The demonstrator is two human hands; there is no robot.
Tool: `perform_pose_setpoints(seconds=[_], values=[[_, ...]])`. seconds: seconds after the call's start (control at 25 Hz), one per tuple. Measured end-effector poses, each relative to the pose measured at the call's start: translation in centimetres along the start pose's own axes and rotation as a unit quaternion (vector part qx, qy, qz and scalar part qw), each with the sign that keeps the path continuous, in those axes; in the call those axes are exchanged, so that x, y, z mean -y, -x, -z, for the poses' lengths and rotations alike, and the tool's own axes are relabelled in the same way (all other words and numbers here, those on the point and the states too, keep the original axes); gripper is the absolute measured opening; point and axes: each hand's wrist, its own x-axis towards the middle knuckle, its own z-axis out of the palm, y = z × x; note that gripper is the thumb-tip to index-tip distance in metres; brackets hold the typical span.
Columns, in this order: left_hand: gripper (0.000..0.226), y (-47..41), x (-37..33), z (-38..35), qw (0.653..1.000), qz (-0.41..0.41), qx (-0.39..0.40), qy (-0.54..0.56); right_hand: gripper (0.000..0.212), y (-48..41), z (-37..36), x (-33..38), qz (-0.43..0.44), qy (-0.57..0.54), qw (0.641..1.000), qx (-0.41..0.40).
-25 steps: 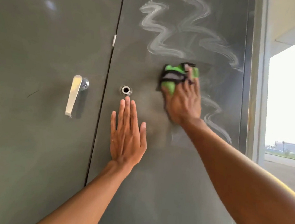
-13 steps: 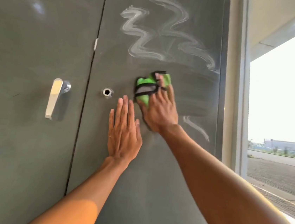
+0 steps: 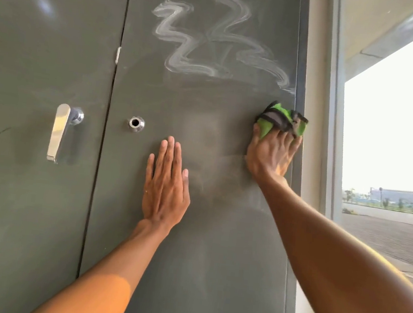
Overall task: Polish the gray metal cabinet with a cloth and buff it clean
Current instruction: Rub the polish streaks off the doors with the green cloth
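1. Gray metal cabinet (image 3: 26, 213): 2 doors, both closed. Contents are hidden.
2. Right door (image 3: 200, 271): carries all the work. White polish streaks (image 3: 207, 45) snake across its upper part, unbuffed, from the top edge down toward the right edge.
3. Right hand (image 3: 269, 156): at the right edge of the right door, at mid-height. Its fingers lie over the cloth (image 3: 279, 119) and the thumb sits against the cloth's left side, holding the green-and-black wad pressed to the metal.
4. Left hand (image 3: 165, 187): flat on the right door, fingers straight and together, holding nothing, just below and right of the keyhole (image 3: 136, 123).
5. Lever handle (image 3: 59, 131): on the left door, upright, well apart from both hands.

Governing relation: the streaks lie above and left of the cloth. The right hand is nearer. The next pass probably goes upward and leftward.
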Motion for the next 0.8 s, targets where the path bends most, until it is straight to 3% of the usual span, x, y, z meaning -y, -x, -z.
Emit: perform_pose_setpoints(seconds=[0.08, 0.16, 0.24, 0.32, 0.44, 0.52, 0.6, 0.68, 0.8], values=[[0.058, 0.1, -0.2, -0.2, 1.0, 0.002, -0.007, -0.008, 0.076, 3.2, -1.0, 2.5, 0.117, 0.023, 0.993, -0.003], [0.054, 0.3, -0.3, -0.4, 1.0, 0.016, -0.016, -0.012, 0.071, 6.8, -2.4, 4.8, 0.283, 0.047, 0.958, 0.009], [0.05, 0.5, -0.2, -0.5, 0.999, 0.028, -0.023, -0.009, 0.071, 8.2, -3.4, 5.1, 0.389, 0.056, 0.919, 0.025], [0.054, 0.6, -0.3, -0.3, 1.0, 0.023, -0.018, -0.007, 0.065, 6.5, -2.9, 3.1, 0.371, 0.02, 0.929, 0.004], [0.058, 0.4, -0.5, 0.1, 1.0, 0.015, -0.014, 0.002, 0.071, 3.4, -0.8, -1.8, 0.146, 0.015, 0.989, -0.006], [0.058, 0.6, -0.2, 0.1, 1.0, 0.012, -0.007, 0.005, 0.072, 3.0, 0.4, -4.1, 0.004, -0.002, 1.0, -0.002], [0.058, 0.9, 0.3, 0.1, 1.0, 0.003, -0.004, 0.003, 0.07, 3.6, 0.2, -3.6, -0.04, -0.028, 0.999, -0.01], [0.057, 1.1, 0.6, 0.0, 1.0, -0.005, -0.003, 0.007, 0.069, 5.7, -0.8, -0.8, 0.028, -0.001, 1.0, -0.008], [0.059, 1.5, 1.0, -0.2, 1.0, -0.008, -0.016, 0.01, 0.066, 11.2, -2.8, 3.8, 0.265, 0.057, 0.963, 0.011]])
